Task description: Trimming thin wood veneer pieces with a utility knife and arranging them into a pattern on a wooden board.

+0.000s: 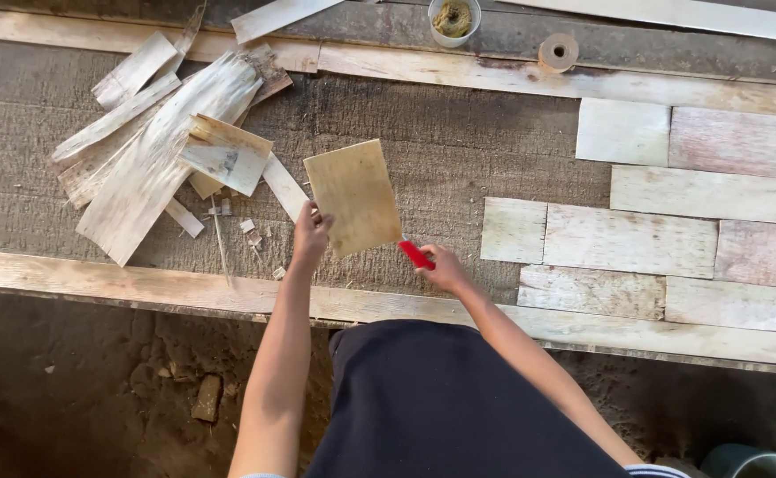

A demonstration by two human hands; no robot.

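My left hand (310, 232) grips the lower left corner of a rectangular tan veneer sheet (353, 196), holding it up over the workbench. My right hand (443, 268) is closed on a tool with a red handle (415, 255), whose tip sits by the sheet's lower right corner; the blade is hidden behind the sheet. Both hands are just past the near edge of the bench.
A heap of pale veneer scraps (153, 142) lies at the left. Flat veneer pieces (671, 212) are laid edge to edge like tiles at the right. A white cup (454, 19) and a tape roll (558, 51) stand at the far side. A wooden rail (184, 288) borders the near edge.
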